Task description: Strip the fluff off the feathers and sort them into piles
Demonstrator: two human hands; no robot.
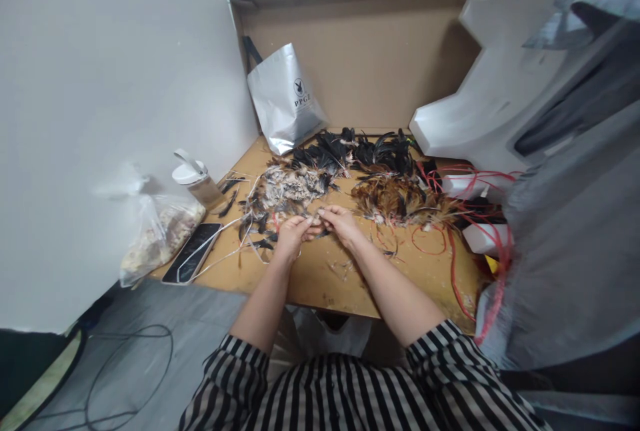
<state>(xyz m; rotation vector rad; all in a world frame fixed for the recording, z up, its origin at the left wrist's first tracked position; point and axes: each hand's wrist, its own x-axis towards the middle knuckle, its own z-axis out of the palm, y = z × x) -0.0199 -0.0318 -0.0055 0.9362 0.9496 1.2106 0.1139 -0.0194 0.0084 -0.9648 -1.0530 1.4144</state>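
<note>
Fine fingertip work is in hand: left hand (pixel 296 234) and right hand (pixel 343 224) pinch a small piece (pixel 317 219), perhaps feather, nearer than the pale feathers (pixel 293 185); next move needs steadiness.

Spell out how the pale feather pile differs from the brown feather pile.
The pale feather pile is mostly whitish and grey; the brown feather pile is golden brown with dark patches. The pale feather pile lies toward the lidded jug, the brown feather pile toward the red strings. Both lie on the table.
</note>
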